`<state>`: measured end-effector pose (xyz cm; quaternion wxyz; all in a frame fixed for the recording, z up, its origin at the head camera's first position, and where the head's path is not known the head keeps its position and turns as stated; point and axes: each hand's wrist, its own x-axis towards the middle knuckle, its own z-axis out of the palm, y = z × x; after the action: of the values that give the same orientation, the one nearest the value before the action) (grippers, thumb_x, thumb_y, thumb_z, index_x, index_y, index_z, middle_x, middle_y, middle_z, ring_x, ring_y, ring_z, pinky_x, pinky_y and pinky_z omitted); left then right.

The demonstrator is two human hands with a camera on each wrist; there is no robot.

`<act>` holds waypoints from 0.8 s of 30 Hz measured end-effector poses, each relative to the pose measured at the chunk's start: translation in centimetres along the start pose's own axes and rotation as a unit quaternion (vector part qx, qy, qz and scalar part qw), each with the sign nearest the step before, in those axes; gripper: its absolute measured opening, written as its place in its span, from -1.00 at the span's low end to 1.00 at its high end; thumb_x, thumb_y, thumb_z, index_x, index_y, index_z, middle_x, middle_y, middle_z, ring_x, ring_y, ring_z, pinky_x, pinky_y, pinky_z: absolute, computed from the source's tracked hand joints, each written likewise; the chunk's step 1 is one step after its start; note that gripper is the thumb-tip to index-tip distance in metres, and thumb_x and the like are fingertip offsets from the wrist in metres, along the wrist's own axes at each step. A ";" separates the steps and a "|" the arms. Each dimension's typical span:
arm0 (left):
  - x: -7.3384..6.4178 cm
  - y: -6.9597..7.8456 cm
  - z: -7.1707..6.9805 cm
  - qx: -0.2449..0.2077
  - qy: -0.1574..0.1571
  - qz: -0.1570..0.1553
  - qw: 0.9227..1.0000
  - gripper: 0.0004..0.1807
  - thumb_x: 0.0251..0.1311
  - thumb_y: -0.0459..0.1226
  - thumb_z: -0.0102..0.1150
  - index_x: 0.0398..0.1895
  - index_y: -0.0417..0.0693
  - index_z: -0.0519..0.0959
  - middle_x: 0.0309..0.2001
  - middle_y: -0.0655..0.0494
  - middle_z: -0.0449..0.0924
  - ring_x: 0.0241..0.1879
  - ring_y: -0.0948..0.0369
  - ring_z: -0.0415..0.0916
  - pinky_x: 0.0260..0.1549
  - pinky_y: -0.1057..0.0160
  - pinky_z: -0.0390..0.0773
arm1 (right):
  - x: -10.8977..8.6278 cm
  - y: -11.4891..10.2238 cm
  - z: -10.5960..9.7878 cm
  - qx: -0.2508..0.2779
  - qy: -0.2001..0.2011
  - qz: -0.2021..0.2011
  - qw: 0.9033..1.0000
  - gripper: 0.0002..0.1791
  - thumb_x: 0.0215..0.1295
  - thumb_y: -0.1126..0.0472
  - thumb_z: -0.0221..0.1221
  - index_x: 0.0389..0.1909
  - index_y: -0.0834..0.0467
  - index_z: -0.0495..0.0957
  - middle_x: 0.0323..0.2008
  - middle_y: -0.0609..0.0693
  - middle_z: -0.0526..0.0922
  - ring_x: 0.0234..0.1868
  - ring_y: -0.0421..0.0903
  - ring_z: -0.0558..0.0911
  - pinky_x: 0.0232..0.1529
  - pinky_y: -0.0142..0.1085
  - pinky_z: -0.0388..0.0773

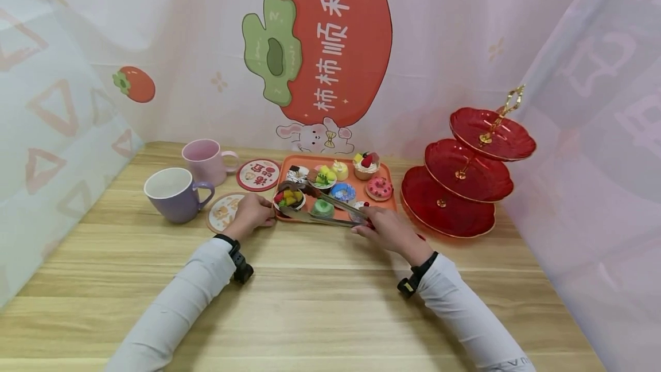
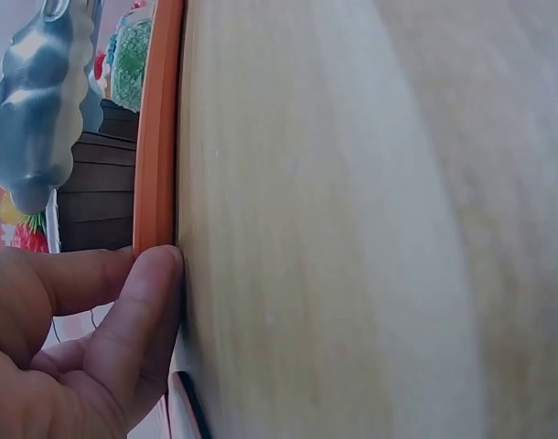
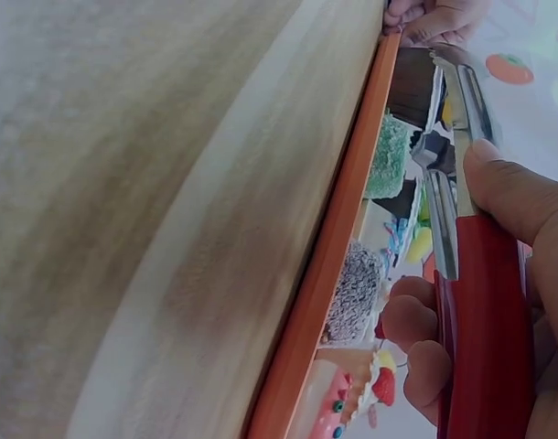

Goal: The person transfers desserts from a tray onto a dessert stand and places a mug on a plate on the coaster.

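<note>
My left hand [image 1: 253,213] pinches the near left corner of an orange tray [image 1: 330,158] between thumb and finger, as the left wrist view shows. My right hand [image 1: 389,228] grips the red handles of metal tongs [image 3: 489,320], which reach leftward over the tray's front. The tong tips, standing apart, are around or above a fruit-topped cupcake [image 1: 289,198] at the front left; contact cannot be told. Beside it sits a green sugared sweet [image 1: 322,207]. Also on the tray are a blue donut [image 1: 343,192], a pink donut [image 1: 379,188], a strawberry-topped cupcake [image 1: 366,165] and other toy pastries.
On the right stands a three-tier red stand [image 1: 448,211] with a gold handle. To the left are a purple mug [image 1: 175,197], a pink mug [image 1: 206,162], a red-rimmed coaster [image 1: 258,174] and a pale coaster [image 1: 223,211]. Printed cloth surrounds the wooden table [image 1: 310,303].
</note>
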<state>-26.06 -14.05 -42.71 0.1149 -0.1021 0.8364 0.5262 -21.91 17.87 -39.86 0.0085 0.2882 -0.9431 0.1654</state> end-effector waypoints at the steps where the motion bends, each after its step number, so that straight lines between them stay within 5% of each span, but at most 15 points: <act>1: 0.0 0.0 0.0 -0.002 -0.002 -0.002 1.000 -0.74 0.10 -0.49 0.14 -0.11 -0.44 0.55 -0.26 -0.22 0.60 -0.53 0.23 0.59 -0.49 0.31 0.65 | 0.1 0.0 0.0 0.001 -0.002 0.001 1.000 -0.57 0.15 -0.03 0.27 -0.13 0.22 0.53 -0.60 -0.10 0.35 -0.60 -0.17 0.35 -0.68 -0.41 0.24; 10: -0.2 0.2 -0.2 -0.007 -0.012 -0.021 1.000 -0.79 0.13 -0.49 0.09 -0.18 -0.42 0.57 -0.33 -0.15 0.56 -0.56 0.22 0.59 -0.49 0.29 0.65 | 0.5 -0.3 0.5 0.008 -0.011 0.006 1.000 -0.70 0.16 -0.02 0.26 -0.34 0.13 0.49 -0.64 -0.13 0.35 -0.63 -0.20 0.35 -0.67 -0.42 0.27; 24: 0.0 0.4 -0.3 0.002 -0.019 -0.032 0.999 -0.83 0.12 -0.48 0.11 -0.24 -0.39 0.61 -0.29 -0.16 0.55 -0.58 0.23 0.58 -0.49 0.30 0.65 | 0.5 -0.4 1.1 -0.023 0.029 -0.036 0.999 -0.75 0.18 0.05 0.26 -0.35 0.16 0.50 -0.68 -0.14 0.30 -0.67 -0.21 0.31 -0.67 -0.43 0.24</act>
<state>-26.22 -14.12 -42.21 0.1475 -0.1184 0.8314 0.5226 -22.06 16.98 -40.68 0.0483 0.3164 -0.9351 0.1519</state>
